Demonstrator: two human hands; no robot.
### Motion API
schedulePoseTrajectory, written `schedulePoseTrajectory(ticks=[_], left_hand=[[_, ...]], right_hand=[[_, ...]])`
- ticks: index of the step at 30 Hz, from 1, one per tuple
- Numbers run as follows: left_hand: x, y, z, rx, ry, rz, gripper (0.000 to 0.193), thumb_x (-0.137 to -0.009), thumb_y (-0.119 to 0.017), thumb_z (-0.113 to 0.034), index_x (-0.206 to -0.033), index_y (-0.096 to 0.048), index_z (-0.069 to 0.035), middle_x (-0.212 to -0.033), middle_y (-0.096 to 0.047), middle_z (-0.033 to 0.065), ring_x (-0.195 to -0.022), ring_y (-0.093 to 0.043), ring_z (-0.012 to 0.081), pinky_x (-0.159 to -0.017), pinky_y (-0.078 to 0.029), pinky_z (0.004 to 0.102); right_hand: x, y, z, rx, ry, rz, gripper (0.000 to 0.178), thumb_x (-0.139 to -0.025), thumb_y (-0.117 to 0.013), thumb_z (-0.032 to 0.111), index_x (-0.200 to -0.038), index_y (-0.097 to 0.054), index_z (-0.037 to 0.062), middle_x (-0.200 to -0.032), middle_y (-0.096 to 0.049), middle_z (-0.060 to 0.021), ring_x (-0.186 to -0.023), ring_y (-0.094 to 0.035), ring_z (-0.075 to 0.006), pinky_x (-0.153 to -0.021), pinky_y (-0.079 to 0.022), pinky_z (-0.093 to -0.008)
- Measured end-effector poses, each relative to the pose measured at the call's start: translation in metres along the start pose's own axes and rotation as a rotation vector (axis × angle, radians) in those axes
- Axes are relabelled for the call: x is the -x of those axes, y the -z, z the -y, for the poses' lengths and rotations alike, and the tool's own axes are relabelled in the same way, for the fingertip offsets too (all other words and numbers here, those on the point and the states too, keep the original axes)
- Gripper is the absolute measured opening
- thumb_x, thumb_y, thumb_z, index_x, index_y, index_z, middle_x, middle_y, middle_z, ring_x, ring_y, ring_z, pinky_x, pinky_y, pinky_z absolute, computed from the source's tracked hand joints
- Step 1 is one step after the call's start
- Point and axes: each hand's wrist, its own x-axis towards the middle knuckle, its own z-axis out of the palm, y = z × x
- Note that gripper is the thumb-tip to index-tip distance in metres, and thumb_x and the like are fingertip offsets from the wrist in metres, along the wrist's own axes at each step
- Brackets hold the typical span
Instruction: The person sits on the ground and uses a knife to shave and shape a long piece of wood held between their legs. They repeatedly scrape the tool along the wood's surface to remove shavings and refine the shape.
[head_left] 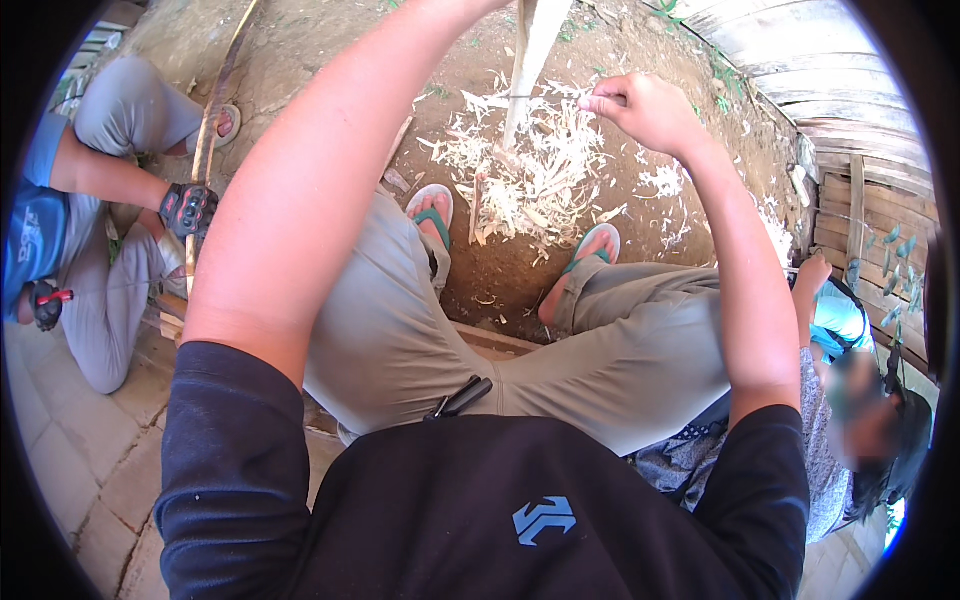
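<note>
A pale strip of wood (536, 60) comes down from the top edge, its lower end over a heap of shavings (540, 185) between my feet. My left arm (330, 150) stretches up beside it; the picture's top edge cuts off my left hand, so its fingers are hidden. To the right of the wood, my right hand (645, 110) is closed, thumb against bent fingers. From its fingertips a thin dark blade (550, 96), seen edge-on, reaches across to the wood. Its full shape does not show.
On the left, a gloved person (60, 220) holds a long curved wooden strip (215, 110) and a red-handled tool (52, 297). Another person (860, 400) sits close on my right. Plank walls (870, 190) stand at the right. My sandalled feet (595, 245) flank the shavings.
</note>
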Motion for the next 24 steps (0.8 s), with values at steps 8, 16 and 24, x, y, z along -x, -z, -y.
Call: schedulePoseTrajectory(ticks=[8,16,24], left_hand=[[0.004,0.000,-0.010,0.095,0.168,0.095,0.033,-0.092,-0.068,-0.032,-0.107,-0.065,-0.002,-0.084,-0.064,0.0089,-0.068,-0.066,0.0190,-0.059,-0.061,0.0351],[0.010,-0.011,-0.010,0.111,0.188,0.179,0.033,-0.092,-0.069,-0.033,-0.106,-0.066,-0.003,-0.085,-0.066,0.0081,-0.068,-0.067,0.0172,-0.058,-0.060,0.0329],[0.011,-0.016,-0.015,0.116,0.209,0.250,0.029,-0.092,-0.071,-0.031,-0.101,-0.070,-0.003,-0.078,-0.066,0.0074,-0.066,-0.067,0.0163,-0.059,-0.059,0.0316]], right_hand=[[-0.006,-0.008,0.009,0.091,-0.098,0.053,0.045,-0.098,-0.061,0.057,-0.110,-0.080,0.0175,-0.092,-0.077,-0.0106,-0.097,-0.074,-0.0283,-0.089,-0.057,-0.0433],[-0.004,0.017,0.013,0.066,-0.138,0.142,0.046,-0.096,-0.063,0.059,-0.111,-0.081,0.0194,-0.101,-0.078,-0.0099,-0.102,-0.074,-0.0262,-0.092,-0.057,-0.0424],[-0.005,-0.020,0.008,0.123,-0.167,0.060,0.044,-0.093,-0.065,0.061,-0.101,-0.083,0.0213,-0.096,-0.079,-0.0082,-0.099,-0.075,-0.0264,-0.092,-0.057,-0.0424]])
